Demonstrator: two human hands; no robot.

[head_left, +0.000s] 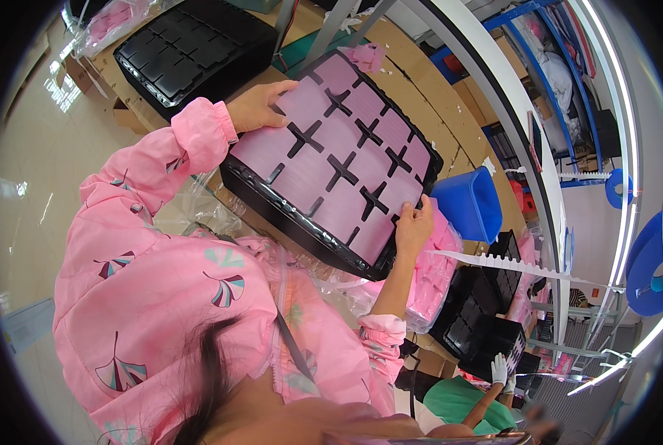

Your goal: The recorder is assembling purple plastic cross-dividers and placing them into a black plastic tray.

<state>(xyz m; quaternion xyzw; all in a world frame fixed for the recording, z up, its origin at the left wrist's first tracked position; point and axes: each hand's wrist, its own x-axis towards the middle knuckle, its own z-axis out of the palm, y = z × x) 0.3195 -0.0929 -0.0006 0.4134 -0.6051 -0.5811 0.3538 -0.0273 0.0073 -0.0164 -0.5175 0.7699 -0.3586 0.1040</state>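
Note:
In front of me a black plastic tray (287,230) sits tilted in the view, its top covered by pale pink sheet material (322,169) with black crosses showing between the pink areas. At the tray's upper left edge, my left hand (259,109) is open, thumb and fingers apart, the thumb over the pink surface. My right hand (414,228) lies at the right corner of the tray, its fingers spread and touching the edge of the pink surface. Neither hand is wrapped round anything.
Another black tray (194,52) stands at the far left of the table. A blue bin (471,204) and bagged pink pieces (433,278) are on the right. Past them are black trays (465,311) and a co-worker's gloved hand (499,368). A white notched strip (524,265) crosses the right side.

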